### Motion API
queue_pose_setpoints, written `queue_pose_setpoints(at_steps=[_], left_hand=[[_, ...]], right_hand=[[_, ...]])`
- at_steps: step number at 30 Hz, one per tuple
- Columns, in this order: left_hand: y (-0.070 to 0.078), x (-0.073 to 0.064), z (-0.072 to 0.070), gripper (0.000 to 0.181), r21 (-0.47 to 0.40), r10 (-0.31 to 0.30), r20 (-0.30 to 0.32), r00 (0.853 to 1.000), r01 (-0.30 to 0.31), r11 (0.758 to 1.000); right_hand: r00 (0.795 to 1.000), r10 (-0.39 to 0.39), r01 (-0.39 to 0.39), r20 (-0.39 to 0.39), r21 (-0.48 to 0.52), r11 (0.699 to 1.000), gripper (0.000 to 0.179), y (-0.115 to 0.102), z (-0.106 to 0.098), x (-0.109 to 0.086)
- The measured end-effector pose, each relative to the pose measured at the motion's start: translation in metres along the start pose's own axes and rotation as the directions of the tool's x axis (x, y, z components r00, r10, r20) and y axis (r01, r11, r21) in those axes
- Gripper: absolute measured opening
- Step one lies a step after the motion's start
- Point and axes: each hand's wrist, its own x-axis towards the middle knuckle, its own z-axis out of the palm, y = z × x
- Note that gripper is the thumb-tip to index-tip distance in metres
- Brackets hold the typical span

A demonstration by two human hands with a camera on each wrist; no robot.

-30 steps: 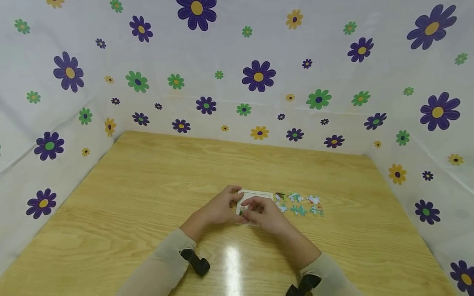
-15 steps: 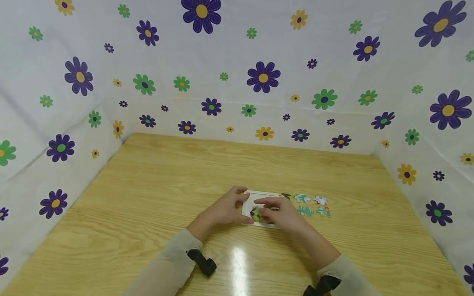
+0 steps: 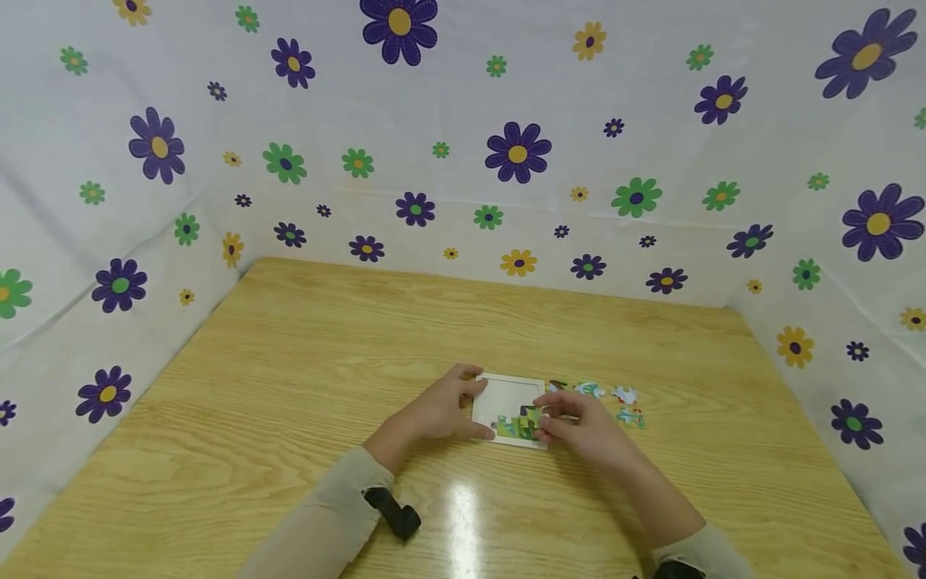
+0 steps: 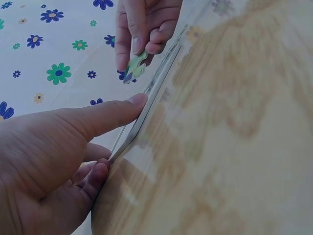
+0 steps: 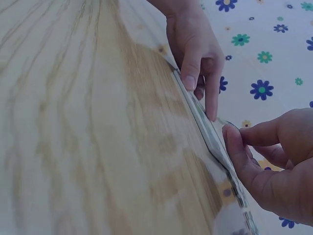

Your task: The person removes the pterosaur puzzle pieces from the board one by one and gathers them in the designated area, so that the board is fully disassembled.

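A white-framed puzzle tray (image 3: 499, 396) lies flat on the table in the head view. My left hand (image 3: 441, 408) grips its left side, thumb at the near corner and fingers at the far one; the left wrist view shows the thumb (image 4: 117, 111) pressed along the rim. Green pieces (image 3: 510, 427) lie along the tray's near side. Over the right end, my right hand (image 3: 587, 425) pinches a green and purple puzzle piece (image 3: 532, 416) between thumb and fingers. From the left wrist, this piece (image 4: 135, 68) appears tilted, close above the tray's edge.
Right of the tray lie loose puzzle pieces, among them a white one (image 3: 625, 394), a teal and red one (image 3: 631, 416) and a teal one (image 3: 589, 389). The wooden table (image 3: 347, 338) meets a flower-printed cloth (image 3: 448, 96) at its back and sides.
My right hand has moved right across the tray with the puzzle piece, from the left part to the right end, uncovering the near-side pieces. The left hand keeps its grip on the tray.
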Motion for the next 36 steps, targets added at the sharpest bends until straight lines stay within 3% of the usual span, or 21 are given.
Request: queue_pose_setpoints(at_steps=[12, 20, 36], left_hand=[[0.001, -0.001, 0.0, 0.089, -0.005, -0.002, 0.005, 1.0, 0.002, 1.0], [0.001, -0.001, 0.0, 0.089, -0.007, -0.006, 0.004, 1.0, 0.006, 1.0], [0.005, -0.002, -0.001, 0.089, -0.025, -0.023, 0.003, 1.0, 0.023, 0.999]], right_hand=[[1.0, 0.013, -0.013, 0.003, 0.052, 0.999, 0.028, 0.008, -0.014, -0.013], [0.995, 0.069, -0.069, -0.07, 0.008, 0.998, 0.024, 0.011, -0.017, -0.017], [0.984, 0.077, -0.101, -0.16, -0.15, 0.984, 0.021, 0.01, -0.013, -0.021]])
